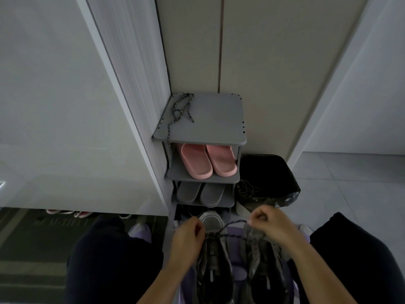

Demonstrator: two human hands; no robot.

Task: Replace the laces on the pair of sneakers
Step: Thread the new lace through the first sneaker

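Sneakers (213, 266) lay side by side directly beneath the hands, long axes running away from the person. Left hand (188, 235) and right hand (263, 220) each pinched the lace (234, 222), drawn crosswise between them over the sneakers' far ends.

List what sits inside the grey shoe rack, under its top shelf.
Pink slippers on the upper tier, grey slippers on the next. The lowest level is dark and largely covered by the shelf above it; its contents cannot be told.

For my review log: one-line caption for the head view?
Left hand and right hand pinch a grey lace above two dark sneakers; another lace lies atop the shoe rack.
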